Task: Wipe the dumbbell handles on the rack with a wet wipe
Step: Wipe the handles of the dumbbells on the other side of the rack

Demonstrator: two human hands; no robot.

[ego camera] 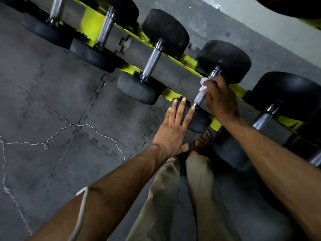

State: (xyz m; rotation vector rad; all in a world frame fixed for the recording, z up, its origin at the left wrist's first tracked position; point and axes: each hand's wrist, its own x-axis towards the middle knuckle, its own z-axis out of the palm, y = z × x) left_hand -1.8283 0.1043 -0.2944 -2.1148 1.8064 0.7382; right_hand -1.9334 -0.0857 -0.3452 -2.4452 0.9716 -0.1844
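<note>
Several black dumbbells with knurled steel handles lie across a yellow-green rack [90, 20]. My right hand [220, 100] grips the handle [199, 98] of one dumbbell near its far head, with a white wet wipe [203, 84] wrapped between my fingers and the steel. My left hand [173, 127] lies flat with straight fingers on that dumbbell's near black head [198, 120]. The neighbouring handle [152, 61] to the left is bare, and another handle [262, 119] shows to the right.
Grey interlocking floor mats [52, 101] cover the ground on the left, with a thin white cord [73, 126] lying across them. My legs in beige trousers [173, 197] and a sandalled foot [201, 141] stand close under the rack. A grey wall [260, 32] runs behind.
</note>
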